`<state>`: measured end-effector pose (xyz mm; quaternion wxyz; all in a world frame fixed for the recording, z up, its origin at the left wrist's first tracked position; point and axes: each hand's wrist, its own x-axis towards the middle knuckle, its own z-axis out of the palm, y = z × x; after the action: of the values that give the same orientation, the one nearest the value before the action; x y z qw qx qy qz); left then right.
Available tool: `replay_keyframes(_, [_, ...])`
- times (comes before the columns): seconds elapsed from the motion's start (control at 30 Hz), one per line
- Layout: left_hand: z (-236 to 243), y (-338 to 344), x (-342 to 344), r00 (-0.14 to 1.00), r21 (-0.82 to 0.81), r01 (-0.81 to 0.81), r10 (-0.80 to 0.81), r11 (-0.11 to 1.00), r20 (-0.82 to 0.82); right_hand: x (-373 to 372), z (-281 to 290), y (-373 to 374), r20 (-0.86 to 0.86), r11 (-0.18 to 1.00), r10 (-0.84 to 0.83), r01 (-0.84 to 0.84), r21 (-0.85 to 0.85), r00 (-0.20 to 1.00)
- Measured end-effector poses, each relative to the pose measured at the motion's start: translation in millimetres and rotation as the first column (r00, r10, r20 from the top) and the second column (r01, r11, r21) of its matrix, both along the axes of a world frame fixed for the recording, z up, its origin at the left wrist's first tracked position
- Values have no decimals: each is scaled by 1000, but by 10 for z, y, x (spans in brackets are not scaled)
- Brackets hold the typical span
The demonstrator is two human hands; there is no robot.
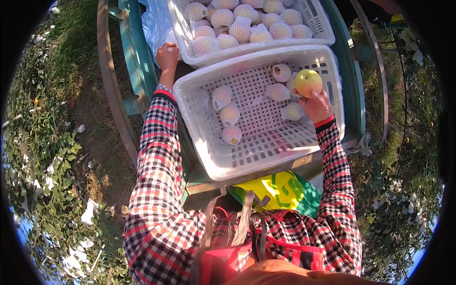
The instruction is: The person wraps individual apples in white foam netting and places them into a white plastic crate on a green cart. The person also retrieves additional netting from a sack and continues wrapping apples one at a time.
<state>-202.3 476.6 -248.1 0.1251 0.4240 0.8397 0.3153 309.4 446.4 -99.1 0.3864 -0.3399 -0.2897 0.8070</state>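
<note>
My right hand (pixel 314 103) grips a bare yellow-green fruit (pixel 308 80) above the right side of a white plastic crate (pixel 199 137). Several fruits in pale foam nets (pixel 230 114) lie on its perforated bottom, in groups at left and right. My left hand (pixel 167 59) reaches past that crate's far left corner, beside a pale blue plastic bag (pixel 151 26), its fingers closed round something whitish and too small to make out. Next to it, a second white crate (pixel 325 33) farther back holds several more netted fruits (pixel 240 28).
The crates sit on a green metal cart (pixel 133 52) with curved rusty rails (pixel 111 95). A yellow and green bag (pixel 280 192) lies below the near crate. Leafy branches with white paper bags (pixel 89 211) and grassy ground (pixel 71 38) flank both sides. A dark shape stands at upper right.
</note>
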Motion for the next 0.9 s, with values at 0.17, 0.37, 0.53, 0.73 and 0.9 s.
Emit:
replay_keyframes(0.17, [1320, -161, 383, 969, 400, -206, 131, 893, 208, -181, -76, -385, -352, 989, -78, 26, -149, 933])
replay_keyframes(0.37, [2133, -826, 988, 443, 429, -307, -272, 850, 854, -716, 762, -755, 202, 972, -36, -13, 235, 979])
replay_keyframes(0.53, [2590, -1247, 1574, 606, 428, -60, -308, 902, 734, -826, 1086, -770, 469, 832, -144, -150, 534, 872])
replay_keyframes(0.73, [2627, -1549, 1805, 720, 424, -32, -273, 905, 638, -718, 1264, -848, 460, 792, -173, -155, 591, 871])
replay_keyframes(0.9, [2656, -1777, 2020, 646, 430, -4, -326, 903, 691, -828, 1209, -966, -50, 907, 149, -116, 404, 988])
